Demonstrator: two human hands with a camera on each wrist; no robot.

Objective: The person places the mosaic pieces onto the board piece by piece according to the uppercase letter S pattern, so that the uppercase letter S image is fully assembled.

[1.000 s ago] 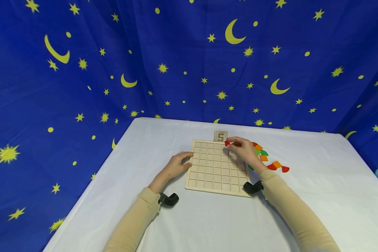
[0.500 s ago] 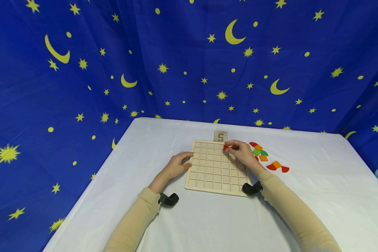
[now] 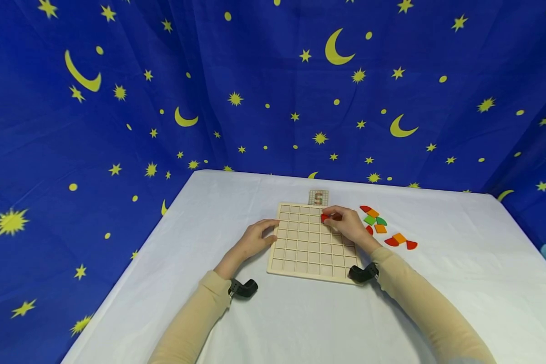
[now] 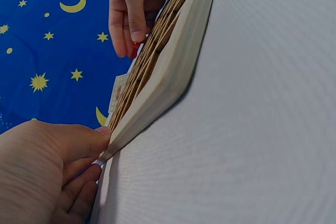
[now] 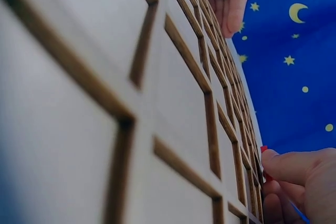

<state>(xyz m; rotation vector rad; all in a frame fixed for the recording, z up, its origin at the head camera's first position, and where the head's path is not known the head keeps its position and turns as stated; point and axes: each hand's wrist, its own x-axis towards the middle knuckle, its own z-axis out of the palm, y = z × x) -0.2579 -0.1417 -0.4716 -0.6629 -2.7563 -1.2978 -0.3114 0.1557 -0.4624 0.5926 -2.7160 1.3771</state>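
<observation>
Blue star-printed curtain (image 3: 255,60), softly creased white cloth (image 3: 291,323), and a flat, pale wooden grid board (image 3: 308,246) under two hands.
The left hand (image 3: 255,237) has its thumb and forefinger spread apart, resting on the board's left edge and gripping nothing else; the right hand (image 3: 348,224) reaches over the far right squares, thumb and forefinger narrowed to a pinch. A small patterned card (image 3: 318,197) lies just beyond the board's far edge; smooth, flat loose pieces (image 3: 380,229) lie to its right. Smallest, the glossy red piece (image 3: 324,218) sits in the right fingertips, on their left side, over the grid; contact and long axis cannot be told.
</observation>
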